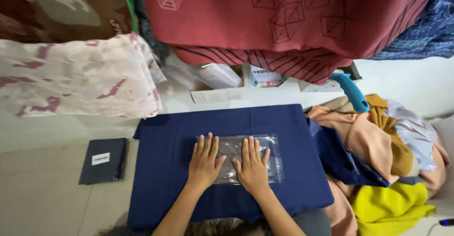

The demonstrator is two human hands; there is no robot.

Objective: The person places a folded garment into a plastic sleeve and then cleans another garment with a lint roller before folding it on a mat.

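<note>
Navy cloth (165, 170), spread flat at lower centre of the frame over a pale tiled floor (42, 193); smooth, matte, roughly rectangular, largest thing under the hands. Above it, across the top of the frame, a hanging red fabric (283, 14) printed with dark line-drawn cubes and stripes, soft and draped. At upper left, a cream fabric (75, 75) with pink-maroon blotches, folded over in loose waves. At right, a heaped pile of clothes (378, 141) in peach, mustard, pale grey print and navy, crumpled, with a bright yellow piece (388, 205) at lower right. Blue patterned textile (425, 33) at upper right corner. White wall or ledge (406, 77) behind, plain and smooth.

On the navy cloth, centre of frame, a clear plastic bag (272, 158), glossy, rectangular, lying flat with something dark inside. Pressed onto it, side by side and thumbs nearly touching: left hand (204, 160) and right hand (250, 165), both palms down, fingers stretched out flat and slightly spread, gripping nothing. At lower left, apart from the cloth, a flat black packet (104, 160) with a small white label. Behind the cloth, a white paper box (217, 94) and crinkled clear wrapping (213, 75). Bright blue plastic handle (352, 92), curved, resting by the pile at right.
</note>
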